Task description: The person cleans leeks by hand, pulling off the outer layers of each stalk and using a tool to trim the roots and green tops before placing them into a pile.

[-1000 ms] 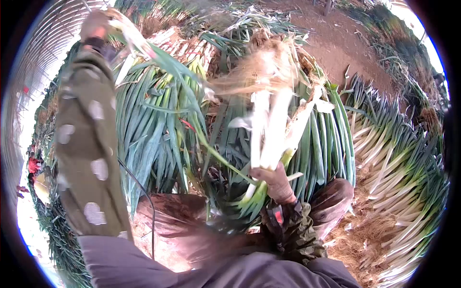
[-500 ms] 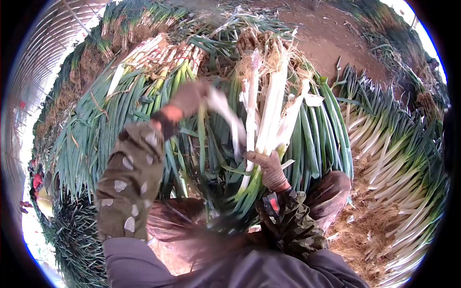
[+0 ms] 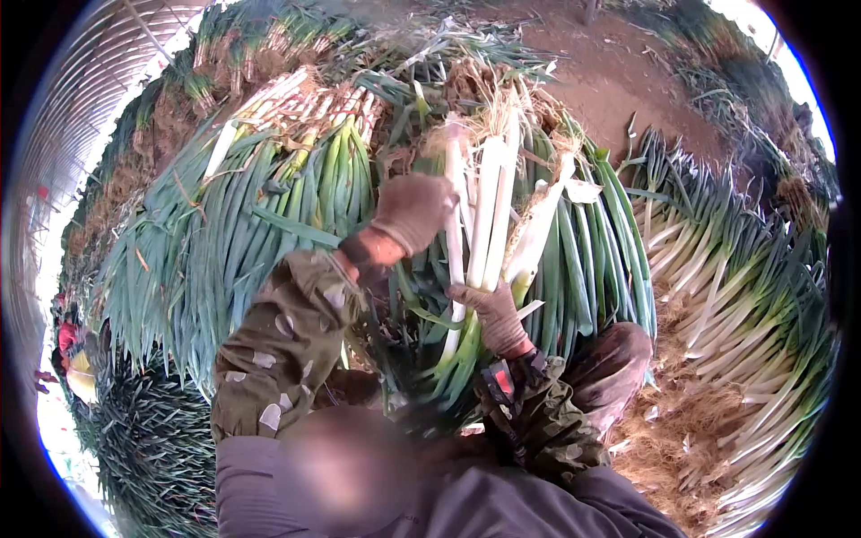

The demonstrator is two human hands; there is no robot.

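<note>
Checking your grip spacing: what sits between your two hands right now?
In the head view, only the white stalks of the held leek bunch: the left hand grips them higher up, the right hand lower, near the green leaves.

Arched greenhouse tunnel: curved ribbed translucent roof-wall (image 3: 85,85) at far left, bright daylight through it. Floor is bare reddish-brown packed soil (image 3: 619,76), far centre-right. Long rows of piled green-leaved, white-stalked scallions cover most of the ground: one big heap (image 3: 224,224) left of centre, another row (image 3: 735,296) at right, fanned out with white ends toward the near side. Dry straw-coloured root and husk litter (image 3: 682,439) on the ground at near right. More dark green leaf piles (image 3: 143,448) near left. Bright overexposed opening (image 3: 789,54) at far right.
</note>
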